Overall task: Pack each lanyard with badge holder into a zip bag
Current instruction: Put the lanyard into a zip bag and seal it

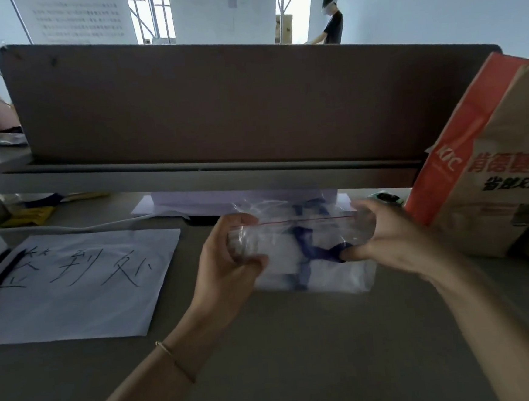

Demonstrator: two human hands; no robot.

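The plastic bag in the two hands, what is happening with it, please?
A person holds a clear zip bag above the desk, the left hand gripping its left end and the right hand its right end. A blue lanyard is already inside, with something pale that is blurred. Whether the red zip line is sealed cannot be told. A paper bag stands to the right.

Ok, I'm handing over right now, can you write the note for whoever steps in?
Left hand grips the zip bag at its left end; right hand pinches its right end.
The bag is held just above the desk, with the blue lanyard inside it; the badge holder is too blurred to make out.
Done: lanyard in.
Left: check the red zip line is sealed, then set the bag down.
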